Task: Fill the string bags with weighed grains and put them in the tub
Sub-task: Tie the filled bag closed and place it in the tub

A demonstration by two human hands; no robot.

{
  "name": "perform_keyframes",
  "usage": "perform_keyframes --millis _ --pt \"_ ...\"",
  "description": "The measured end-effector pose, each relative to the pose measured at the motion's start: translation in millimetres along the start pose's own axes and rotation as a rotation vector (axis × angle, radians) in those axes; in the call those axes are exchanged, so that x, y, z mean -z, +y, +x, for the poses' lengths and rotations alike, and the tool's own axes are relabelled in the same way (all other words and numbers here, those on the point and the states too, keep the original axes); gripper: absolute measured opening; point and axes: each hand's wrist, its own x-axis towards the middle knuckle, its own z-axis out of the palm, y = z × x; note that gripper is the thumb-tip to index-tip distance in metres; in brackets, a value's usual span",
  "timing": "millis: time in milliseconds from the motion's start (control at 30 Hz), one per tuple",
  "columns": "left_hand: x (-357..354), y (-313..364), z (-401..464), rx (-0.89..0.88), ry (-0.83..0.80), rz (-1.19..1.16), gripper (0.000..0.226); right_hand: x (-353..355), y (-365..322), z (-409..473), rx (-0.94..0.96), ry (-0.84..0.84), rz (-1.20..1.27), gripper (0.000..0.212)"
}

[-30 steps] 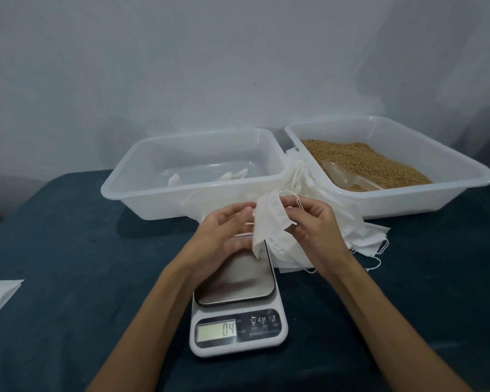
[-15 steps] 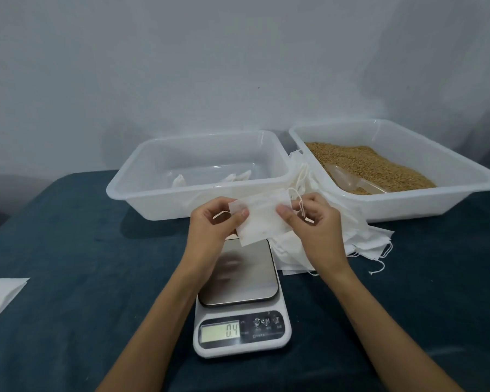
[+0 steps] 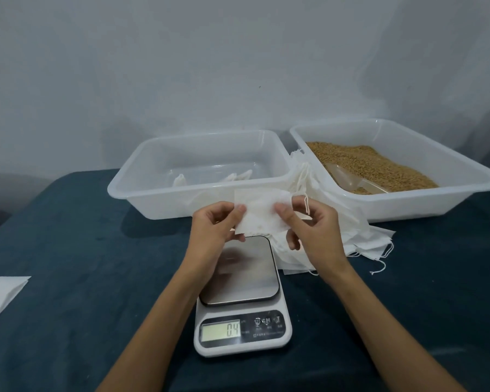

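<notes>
Above the scale (image 3: 242, 295), the empty bag (image 3: 260, 212) is pinched by left hand (image 3: 214, 232) and right hand (image 3: 313, 227) fingers at opposite edges. Judged: featherlight, limp fabric; grip the mouth, probably near the right drawstring, to open it.

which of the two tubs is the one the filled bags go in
On the dark blue table, two clear tubs stand behind the scale. Take the left tub: it holds only a few white bags, no grain.
</notes>
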Motion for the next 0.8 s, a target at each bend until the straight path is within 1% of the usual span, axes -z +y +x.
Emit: perform_keyframes --millis 67,167,267,333,400,433,467,533,633,667,733,767,800 --pt "-1.2 0.5 -1.4 0.007 -0.014 0.017 0.024 -2.7 0.9 -1.4 -0.005 -0.047 -0.033 0.033" --pt "-0.8 1.4 -1.5 0.019 -0.012 -0.002 0.037 -1.5 1.8 -0.8 -0.005 0.024 -0.057 0.027" --pt "-0.8 3.5 -1.6 0.022 -0.040 -0.017 0.043 0.9 1.0 0.7 -0.004 0.057 -0.026 0.026" --pt "-2.3 4.0 -2.2 0.022 -0.066 -0.009 0.044 -0.6 0.3 0.2 -0.011 0.026 -0.004 0.033" --pt "-2.9 5.3 -3.2 0.030 -0.074 -0.004 0.043 -2.7 0.6 -1.1 -0.024 -0.019 0.007 0.050" --pt "-2.5 6.2 -3.6 0.036 -0.069 -0.006 0.042 -3.1 0.7 -1.8 -0.024 -0.037 -0.001 0.056" --pt "-1.6 6.9 -3.7 0.039 -0.063 -0.013 0.041 -3.3 0.4 -2.0 -0.021 -0.044 -0.007 0.055" --pt "-1.4 8.0 -4.5 0.036 -0.063 -0.019 0.040 -2.5 -2.2 -1.5 -0.013 -0.019 -0.014 0.046" --pt "-3.7 8.3 -8.4 0.025 -0.086 0.005 0.040 -0.3 -9.2 -2.4 -0.002 0.024 -0.069 0.046" --pt "-3.3 7.8 -10.7 0.032 -0.091 -0.004 0.041 0.7 -13.0 -3.1 0.002 0.007 -0.086 0.046" --pt "-0.1 8.2 -17.9 0.084 -0.093 -0.076 0.045 3.7 -24.4 -5.7 0.015 -0.089 -0.129 0.044" --pt "2.8 8.2 -21.4 0.124 -0.093 -0.128 0.043 6.5 -31.1 -7.3 0.024 -0.152 -0.166 0.048" --pt "6.0 8.3 -24.8 0.159 -0.093 -0.175 0.036 9.7 -37.6 -8.6 0.035 -0.209 -0.217 0.051"
